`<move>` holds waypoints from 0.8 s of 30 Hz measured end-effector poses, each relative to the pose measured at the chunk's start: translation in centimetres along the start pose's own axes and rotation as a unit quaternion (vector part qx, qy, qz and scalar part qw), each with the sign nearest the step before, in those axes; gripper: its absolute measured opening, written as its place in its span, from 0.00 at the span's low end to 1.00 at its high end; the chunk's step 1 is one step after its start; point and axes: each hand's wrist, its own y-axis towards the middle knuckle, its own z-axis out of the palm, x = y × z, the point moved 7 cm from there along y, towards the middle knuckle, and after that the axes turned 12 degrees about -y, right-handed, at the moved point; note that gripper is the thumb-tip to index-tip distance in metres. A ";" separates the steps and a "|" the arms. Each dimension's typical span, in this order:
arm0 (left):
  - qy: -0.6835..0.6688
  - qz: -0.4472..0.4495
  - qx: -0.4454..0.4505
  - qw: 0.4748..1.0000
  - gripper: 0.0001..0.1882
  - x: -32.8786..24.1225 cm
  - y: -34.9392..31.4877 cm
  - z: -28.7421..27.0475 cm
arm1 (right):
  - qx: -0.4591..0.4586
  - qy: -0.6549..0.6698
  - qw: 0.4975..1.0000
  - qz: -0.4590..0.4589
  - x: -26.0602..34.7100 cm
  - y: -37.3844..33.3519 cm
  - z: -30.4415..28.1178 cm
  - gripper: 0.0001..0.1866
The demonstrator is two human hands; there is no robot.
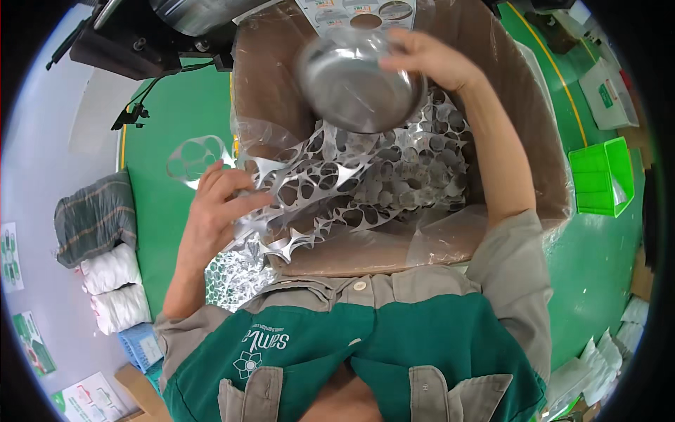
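Note:
My right hand point(432, 60) grips the rim of a round, shiny metal bowl point(355, 91), its thumb and fingers pinching the upper right edge. The bowl is tilted and slightly blurred above a large carton lined with clear plastic. My left hand point(221, 207) is at the carton's left edge, its fingers bent over a punched metal sheet point(309, 181) full of round holes. One end of the punched metal juts out beyond the fingers on the left. Just where the fingertips grip is partly hidden. More punched metal scrap point(415, 165) lies heaped inside the carton point(373, 254).
Dark machinery point(140, 42) with cables overhangs the upper left. A bright green bin point(601, 177) and a white box point(608, 95) stand on the right. More perforated scrap point(235, 278) lies below my left hand. Folded cloths point(98, 218) and white bundles point(116, 288) are at far left.

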 end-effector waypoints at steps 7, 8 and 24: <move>-0.100 0.026 -0.112 0.988 0.17 -1.8 -1.7 -5.9 | 0.056 0.250 0.963 0.087 -11.1 1.1 7.0 0.29; -0.111 0.020 -0.133 0.985 0.17 -1.2 -2.1 -6.7 | 0.041 -0.026 0.954 0.296 -18.0 -0.3 6.4 0.36; -0.091 0.086 -0.207 0.970 0.13 -1.6 -1.9 -5.7 | 0.046 0.462 0.877 -0.121 0.6 0.6 1.8 0.20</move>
